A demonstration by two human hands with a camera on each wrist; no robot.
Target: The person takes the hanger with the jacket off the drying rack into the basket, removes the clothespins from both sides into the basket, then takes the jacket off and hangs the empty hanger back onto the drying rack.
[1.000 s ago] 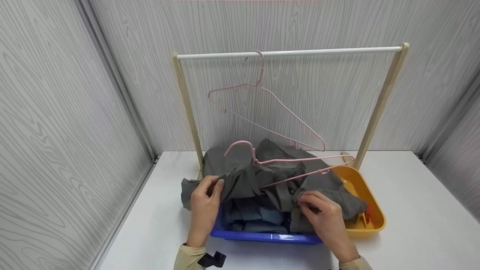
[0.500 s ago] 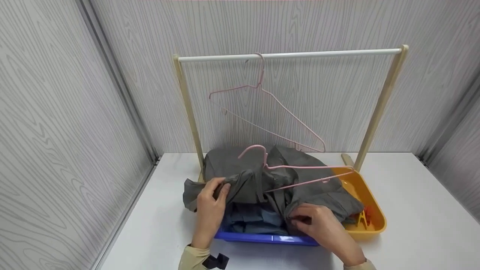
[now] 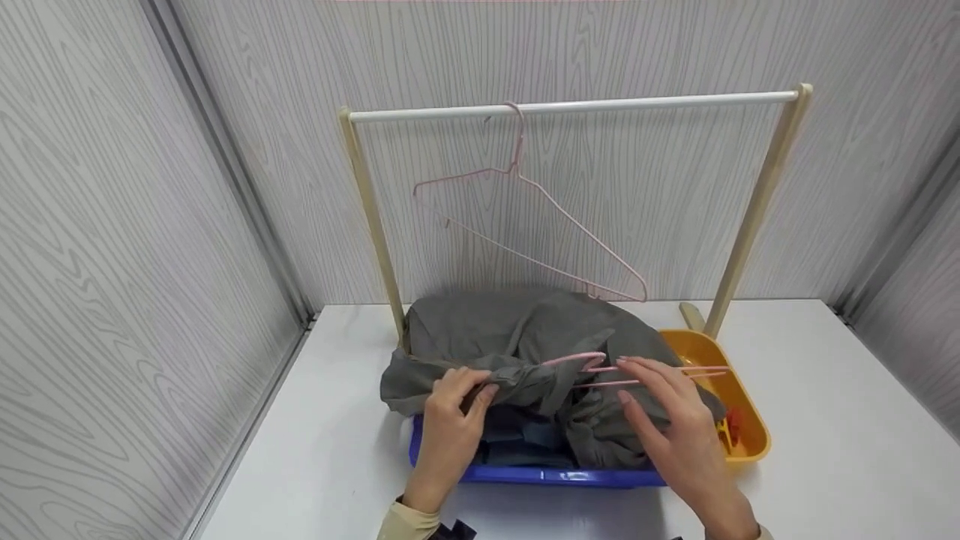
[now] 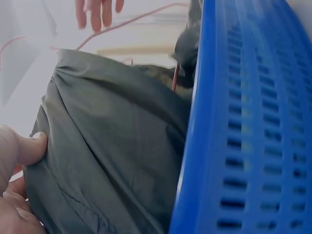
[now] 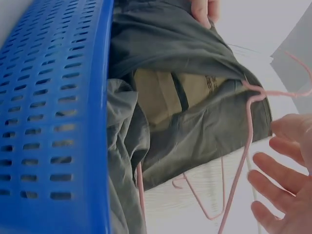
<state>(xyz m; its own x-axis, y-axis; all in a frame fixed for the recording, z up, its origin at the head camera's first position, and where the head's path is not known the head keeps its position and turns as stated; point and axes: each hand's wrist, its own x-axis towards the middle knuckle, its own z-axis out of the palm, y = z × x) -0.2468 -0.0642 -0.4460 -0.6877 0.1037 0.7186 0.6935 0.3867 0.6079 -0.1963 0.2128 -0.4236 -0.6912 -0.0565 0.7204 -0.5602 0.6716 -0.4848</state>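
A dark grey garment lies bunched over the blue basket. My left hand pinches its edge between thumb and fingers, as the left wrist view also shows. One pink hanger is partly inside the garment: its hook pokes out of the cloth and its right arm sticks out bare. My right hand has fingers spread beside that bare arm. Seen from the right wrist, the hanger passes the garment's opening, where a light inner side with lettering shows. The hanger's left arm is hidden by cloth.
Behind the basket stands a rack with a white rail and wooden posts. A second pink hanger hangs bare from it. The yellow tray at the right holds red and yellow clips. Dark blue cloth lies in the basket.
My right hand has let go of the cloth and risen, fingers spread, to the hanger's bare arm. My left hand has moved right with the pinched edge. The hanger has shifted right and its hook has sunk lower.
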